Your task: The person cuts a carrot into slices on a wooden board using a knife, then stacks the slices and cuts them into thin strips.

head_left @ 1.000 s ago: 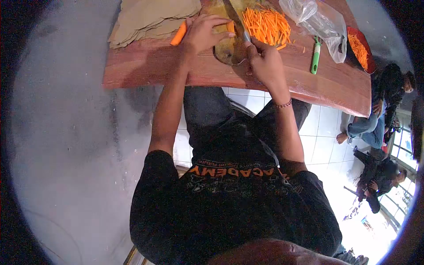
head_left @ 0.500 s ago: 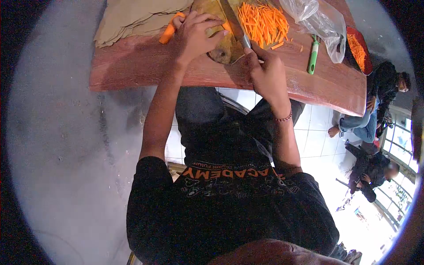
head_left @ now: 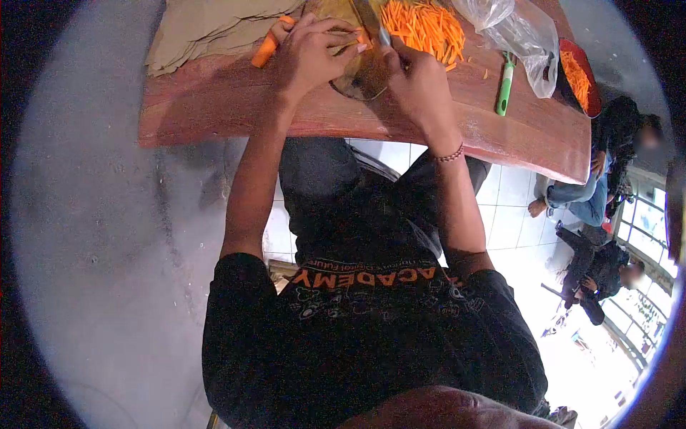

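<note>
My left hand [head_left: 314,53] is closed, its fingertips pinching a small carrot piece [head_left: 364,39] on the worn cutting board [head_left: 348,84]. A thicker carrot chunk [head_left: 265,51] lies at the outer side of this hand, by the little finger. My right hand [head_left: 421,82] grips the handle of a knife [head_left: 370,21]. The blade points away from me, right beside the left fingertips, and my fingers cover most of the handle. To the right of the blade lies a heap of carrot sticks [head_left: 427,30].
A green-handled peeler [head_left: 506,86] and a clear plastic bag [head_left: 529,46] lie right on the wooden table [head_left: 214,107]. Beyond them is a red-rimmed container [head_left: 594,79] of carrot shreds. Brown cardboard [head_left: 207,32] covers the back left. Two people sit at far right.
My right hand and the knife have shifted left, closer to my left fingertips. My left hand stays on the carrot piece. The whole view has shifted slightly.
</note>
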Demonstrator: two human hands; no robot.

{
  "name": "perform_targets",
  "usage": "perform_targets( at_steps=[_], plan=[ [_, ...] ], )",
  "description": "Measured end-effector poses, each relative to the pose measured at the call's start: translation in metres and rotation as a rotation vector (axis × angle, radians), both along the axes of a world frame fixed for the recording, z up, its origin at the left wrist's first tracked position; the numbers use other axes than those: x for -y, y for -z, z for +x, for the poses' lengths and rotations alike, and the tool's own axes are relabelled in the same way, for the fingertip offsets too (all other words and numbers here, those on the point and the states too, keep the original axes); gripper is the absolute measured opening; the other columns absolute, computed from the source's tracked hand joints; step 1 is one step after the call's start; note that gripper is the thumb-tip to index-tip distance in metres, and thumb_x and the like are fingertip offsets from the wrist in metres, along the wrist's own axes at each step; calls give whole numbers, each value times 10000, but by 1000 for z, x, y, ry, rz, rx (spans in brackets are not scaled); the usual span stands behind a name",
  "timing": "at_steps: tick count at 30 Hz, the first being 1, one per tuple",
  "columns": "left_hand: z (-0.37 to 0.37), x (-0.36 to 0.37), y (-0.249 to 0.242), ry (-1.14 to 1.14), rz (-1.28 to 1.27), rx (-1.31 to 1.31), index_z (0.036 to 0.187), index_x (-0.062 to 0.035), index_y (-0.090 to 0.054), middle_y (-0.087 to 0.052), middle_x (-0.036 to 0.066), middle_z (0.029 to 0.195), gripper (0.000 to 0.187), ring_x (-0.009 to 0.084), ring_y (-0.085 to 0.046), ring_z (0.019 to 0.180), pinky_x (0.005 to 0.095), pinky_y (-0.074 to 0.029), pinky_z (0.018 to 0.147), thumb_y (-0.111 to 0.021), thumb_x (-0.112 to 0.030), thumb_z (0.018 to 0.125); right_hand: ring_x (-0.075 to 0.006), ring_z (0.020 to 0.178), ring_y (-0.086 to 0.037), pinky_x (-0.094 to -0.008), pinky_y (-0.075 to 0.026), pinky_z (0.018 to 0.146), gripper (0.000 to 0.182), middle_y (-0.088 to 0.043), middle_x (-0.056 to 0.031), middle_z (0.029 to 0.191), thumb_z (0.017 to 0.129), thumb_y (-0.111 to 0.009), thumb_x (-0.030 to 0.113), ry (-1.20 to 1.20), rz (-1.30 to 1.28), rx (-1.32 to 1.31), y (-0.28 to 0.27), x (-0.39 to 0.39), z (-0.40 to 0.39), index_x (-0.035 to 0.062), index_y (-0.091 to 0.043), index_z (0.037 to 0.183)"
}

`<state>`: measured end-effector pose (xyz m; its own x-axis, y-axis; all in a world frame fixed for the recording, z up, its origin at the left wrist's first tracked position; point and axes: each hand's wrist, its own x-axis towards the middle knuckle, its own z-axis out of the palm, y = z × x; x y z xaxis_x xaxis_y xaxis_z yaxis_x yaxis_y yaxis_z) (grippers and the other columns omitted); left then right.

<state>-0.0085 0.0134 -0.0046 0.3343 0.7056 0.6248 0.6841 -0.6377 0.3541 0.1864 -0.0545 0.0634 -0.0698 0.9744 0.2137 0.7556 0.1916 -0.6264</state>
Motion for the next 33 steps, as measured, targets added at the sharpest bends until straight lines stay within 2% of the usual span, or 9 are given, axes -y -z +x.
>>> perform_targets(
  at_steps=[6, 8, 9, 11, 20, 23, 26, 29, 33],
  plan=[
    [2, 7, -4, -93, -11, -36, 917, -202, -812, -722, -90, 1046, 234, 185, -604, 1003, 401, -388, 952, -775, -401, 800, -369, 793, -712, -400, -524, 715, 345, -687, -251, 811, 973, -602, 297, 11, -65, -127, -9, 14, 9, 6, -687, 1139],
    [2, 4, -1, -120, 6, -65, 910, -253, -816, -725, -135, 1042, 255, 151, -598, 984, 434, -317, 945, -770, -472, 789, -484, 805, -645, -557, -515, 685, 275, -650, -298, 809, 972, -542, 261, 3, -45, -115, -10, 22, 9, 43, -680, 1066],
    [1, 4, 0, -127, 14, -78, 910, -253, -816, -725, -137, 1040, 254, 145, -595, 990, 441, -314, 949, -766, -473, 794, -484, 805, -645, -557, -515, 685, 275, -650, -298, 809, 972, -542, 261, 2, -47, -115, -12, 24, 8, 43, -680, 1066],
    [1, 4, 2, -134, 21, -91, 910, -253, -816, -724, -140, 1038, 253, 140, -592, 996, 448, -310, 952, -762, -473, 798, -335, 828, -728, -377, -528, 730, 349, -702, -258, 857, 963, -622, 286, 60, -187, -127, -16, 27, 5, 2, -687, 1157],
    [3, 5, -5, -129, -19, -124, 893, -267, -817, -729, -147, 1032, 239, 127, -594, 979, 469, -268, 959, -763, -479, 796, -443, 867, -668, -408, -530, 720, 337, -678, -277, 890, 969, -597, 290, 10, -46, 48, -8, 21, 2, 29, -684, 1164],
    [3, 3, -3, -162, -4, -148, 892, -240, -818, -736, -114, 1024, 237, 145, -603, 961, 429, -349, 958, -780, -449, 785, -485, 777, -646, -546, -533, 698, 269, -648, -308, 813, 957, -555, 244, -64, 21, -17, 1, -3, 2, 20, -679, 1042],
    [-3, -6, 11, -50, -67, -3, 890, -208, -817, -740, -81, 1030, 227, 162, -612, 946, 366, -443, 914, -799, -403, 775, -437, 746, -658, -429, -512, 664, 332, -649, -263, 783, 977, -581, 307, -51, -26, -16, 9, -24, 2, 57, -670, 1177],
    [-2, -3, 4, -73, -36, -44, 895, -177, -816, -742, -61, 1030, 228, 171, -622, 942, 326, -486, 881, -811, -366, 768, -495, 807, -638, -541, -525, 722, 284, -647, -306, 814, 957, -556, 260, -28, -36, -95, -2, -17, 4, 10, -685, 1000],
    [0, 1, 4, -96, -27, -56, 902, -188, -816, -745, -61, 1023, 245, 168, -624, 949, 325, -473, 896, -799, -394, 773, -495, 813, -638, -538, -523, 730, 279, -644, -307, 808, 964, -549, 267, 0, -119, -135, -14, 5, 8, 30, -688, 1014]
  ],
)
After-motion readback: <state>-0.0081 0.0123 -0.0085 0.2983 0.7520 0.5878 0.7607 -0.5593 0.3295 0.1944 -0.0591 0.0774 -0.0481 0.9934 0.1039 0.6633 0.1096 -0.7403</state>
